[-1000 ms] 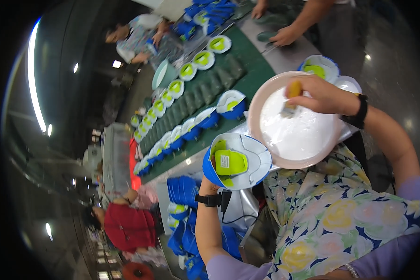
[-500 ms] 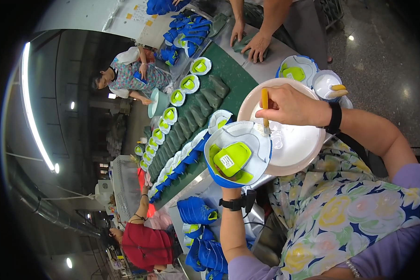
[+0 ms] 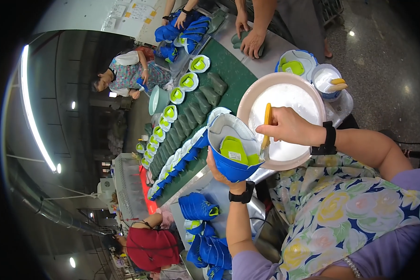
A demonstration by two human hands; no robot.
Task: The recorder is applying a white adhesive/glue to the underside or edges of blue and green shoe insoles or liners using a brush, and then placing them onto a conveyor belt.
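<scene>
My left hand (image 3: 218, 170) is wrapped round a blue shoe upper (image 3: 238, 171) from below and behind. The upper's white lining and yellow-green tongue face up, and most of my fingers are hidden behind it. In my right hand (image 3: 289, 127) is a yellow-handled brush (image 3: 267, 115), pinched with its handle up. Its bristles point down and touch, or nearly touch, the upper's right edge. Just beyond lies a pinkish basin (image 3: 245, 93) holding a white liquid (image 3: 284, 95), with my right hand over its near part.
Rows of shoe uppers (image 3: 188, 81) and dark green shoe lasts (image 3: 198, 109) stand on a green conveyor belt (image 3: 228, 70). A white cup (image 3: 323, 77) with yellow-handled tools is beside the basin. Blue uppers (image 3: 197, 207) are piled near my left arm. Co-workers stand around the line.
The upper has tilted, showing more of its blue outside. The brush has moved down along its right edge, my right hand lower with it. Across the belt, a co-worker's hand has left the green bowl.
</scene>
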